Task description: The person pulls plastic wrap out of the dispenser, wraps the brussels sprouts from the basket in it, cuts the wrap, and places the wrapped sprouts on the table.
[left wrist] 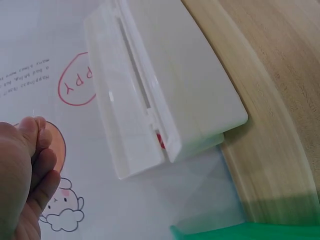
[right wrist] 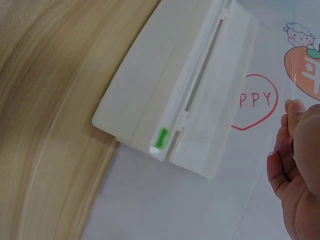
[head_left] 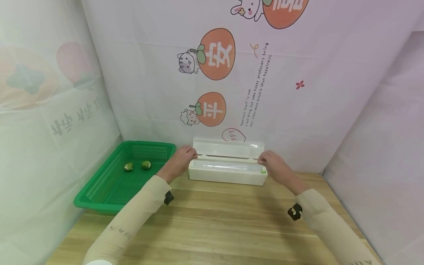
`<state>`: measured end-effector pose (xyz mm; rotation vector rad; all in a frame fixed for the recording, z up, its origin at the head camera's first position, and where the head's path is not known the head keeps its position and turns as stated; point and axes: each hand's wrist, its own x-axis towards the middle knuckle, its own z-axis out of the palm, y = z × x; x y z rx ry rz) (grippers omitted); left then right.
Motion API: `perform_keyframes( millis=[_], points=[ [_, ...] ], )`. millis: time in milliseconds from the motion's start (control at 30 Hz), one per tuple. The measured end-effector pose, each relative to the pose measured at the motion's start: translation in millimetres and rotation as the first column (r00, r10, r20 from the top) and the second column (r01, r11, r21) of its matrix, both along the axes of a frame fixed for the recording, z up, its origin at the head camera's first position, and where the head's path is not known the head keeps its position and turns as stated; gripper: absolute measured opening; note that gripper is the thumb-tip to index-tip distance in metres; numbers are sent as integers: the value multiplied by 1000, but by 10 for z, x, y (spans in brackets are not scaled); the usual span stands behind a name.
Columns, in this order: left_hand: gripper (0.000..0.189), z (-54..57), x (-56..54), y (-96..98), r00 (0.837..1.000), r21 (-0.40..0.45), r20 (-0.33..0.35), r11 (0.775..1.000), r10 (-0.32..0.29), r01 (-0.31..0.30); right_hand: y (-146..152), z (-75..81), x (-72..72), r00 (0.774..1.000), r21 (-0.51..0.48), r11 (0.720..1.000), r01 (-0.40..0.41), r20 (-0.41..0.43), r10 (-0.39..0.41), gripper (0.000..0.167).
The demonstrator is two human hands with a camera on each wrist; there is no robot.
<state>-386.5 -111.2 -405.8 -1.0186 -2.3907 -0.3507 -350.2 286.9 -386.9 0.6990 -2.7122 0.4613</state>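
Two hands: the left hand (head_left: 180, 160) and the right hand (head_left: 276, 169), one near each end of the box, both with fingers curled and thumb pressed to fingertip.
Grip: each hand pinches one edge of clear film (right wrist: 293, 82) (it shows only as thin, glassy lines at the fingertips; how far it runs between them I cannot tell).
Box: one, long and white (head_left: 226, 177), lying on the table along its back edge, between the hands and just apart from both in the wrist views.
Lid: one (head_left: 228, 148), open, standing up along the back of the box.
Green tab: one (head_left: 264, 170), on the right end of the box.
Basket: one, green (head_left: 150, 150), left of the box, partly behind the left arm.
Vegetables: two, small, green and round (head_left: 128, 166), lying apart from each other in the basket.
Sleeves: two, cream (head_left: 127, 217), a small black device (head_left: 294, 212) at each wrist.
Table: one, wood-grained (head_left: 225, 228).
Cloth: white (head_left: 149, 84) behind, printed with three orange fruits, three cartoon animals and one red flower.
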Motion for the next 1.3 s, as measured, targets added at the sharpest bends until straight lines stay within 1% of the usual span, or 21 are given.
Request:
perform_keyframes(
  millis=[133, 367, 433, 633, 800, 867, 933, 1067, 1167, 1300],
  points=[
    [7, 37, 87, 3, 1000, 0, -23, 1000, 6, -6, 10, 40, 69, 1000, 1, 1000, -3, -22, 3, 9],
    [8, 95, 250, -28, 999, 11, -34, 1000, 12, -12, -16, 124, 219, 998, 4, 999, -33, -50, 33, 7],
    [8, 110, 288, -35, 999, 13, -52, 1000, 9, -9, -21, 147, 267, 998, 6, 999, -38, -55, 38, 6],
    [8, 174, 394, -51, 994, 19, -113, 1000, -12, 14, -23, 217, 405, 998, 5, 1000, -13, -59, 14, 6],
    [8, 234, 484, -69, 989, 17, -149, 1000, -13, 15, -16, 248, 488, 993, 18, 999, -43, -113, 44, 5],
    [9, 256, 521, -80, 988, 19, -156, 1000, -14, 17, -24, 261, 519, 986, 15, 998, -62, -155, 63, 3],
    [8, 269, 561, -90, 986, 24, -163, 999, -17, 21, -33, 274, 554, 975, 14, 996, -88, -205, 89, 4],
    [8, 268, 663, -114, 983, 24, -182, 999, -28, 32, -52, 277, 646, 940, 44, 989, -143, -306, 150, 12],
    [8, 243, 757, -139, 979, 18, -201, 999, -47, 52, -55, 246, 741, 915, 68, 982, -177, -356, 190, 19],
    [6, 194, 885, -173, 969, 17, -236, 996, -76, 82, -56, 171, 875, 893, 66, 975, -213, -392, 221, 23]
  ],
)
